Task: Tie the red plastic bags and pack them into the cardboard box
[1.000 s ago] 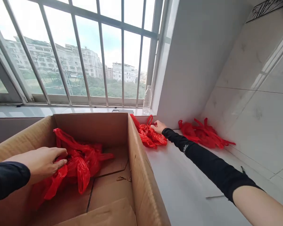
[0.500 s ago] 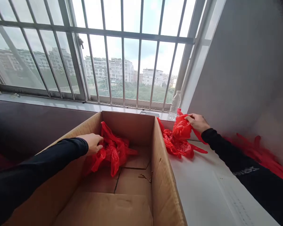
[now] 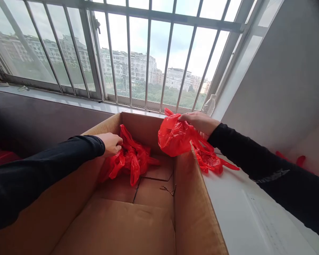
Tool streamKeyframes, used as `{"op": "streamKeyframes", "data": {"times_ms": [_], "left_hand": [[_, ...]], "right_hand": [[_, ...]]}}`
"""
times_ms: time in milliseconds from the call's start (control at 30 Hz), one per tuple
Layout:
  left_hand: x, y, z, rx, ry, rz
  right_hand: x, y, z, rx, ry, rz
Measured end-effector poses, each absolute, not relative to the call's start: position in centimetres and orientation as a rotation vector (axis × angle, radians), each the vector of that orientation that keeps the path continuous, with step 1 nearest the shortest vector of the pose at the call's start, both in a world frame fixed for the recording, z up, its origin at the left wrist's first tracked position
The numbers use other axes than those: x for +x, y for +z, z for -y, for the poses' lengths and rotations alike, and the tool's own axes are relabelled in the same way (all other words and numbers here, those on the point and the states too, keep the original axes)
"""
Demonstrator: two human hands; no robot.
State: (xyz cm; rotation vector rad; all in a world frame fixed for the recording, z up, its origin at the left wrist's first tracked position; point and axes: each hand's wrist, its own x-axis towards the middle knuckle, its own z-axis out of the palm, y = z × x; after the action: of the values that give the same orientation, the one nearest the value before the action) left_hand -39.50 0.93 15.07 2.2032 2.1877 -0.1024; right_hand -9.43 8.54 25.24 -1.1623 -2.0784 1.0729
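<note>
A tall open cardboard box stands in front of me. Inside, at its far left, lies a crumpled heap of red plastic bags with knotted handles. My left hand reaches over the box's left wall, its fingers curled in at the heap's upper edge; whether they pinch any plastic is hidden. My right hand is closed on the top of a bulging red plastic bag, held over the far right wall of the box. More red bags lie on the white surface just under that hand.
A barred window with a white sill runs behind the box. A clear plastic bottle stands on the sill behind my right wrist. A twig-like brown scrap lies on the box floor. A grey wall rises at the right.
My right hand has moved left with the red plastic bag, from above the white surface to the box's right wall. My left hand stays by the heap. The view has tilted down.
</note>
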Motion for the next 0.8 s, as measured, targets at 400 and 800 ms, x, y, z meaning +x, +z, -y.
{"op": "streamKeyframes", "data": {"times_ms": [400,800], "left_hand": [[-38.5,11.1,-0.9,2.034,-0.109,-2.317],[-35.3,5.8,0.5,1.977,0.057,-2.116]], "right_hand": [[-13.4,21.3,-10.1,-1.11,0.001,2.742],[-8.5,20.0,-9.4,-0.744,0.086,2.247]]}}
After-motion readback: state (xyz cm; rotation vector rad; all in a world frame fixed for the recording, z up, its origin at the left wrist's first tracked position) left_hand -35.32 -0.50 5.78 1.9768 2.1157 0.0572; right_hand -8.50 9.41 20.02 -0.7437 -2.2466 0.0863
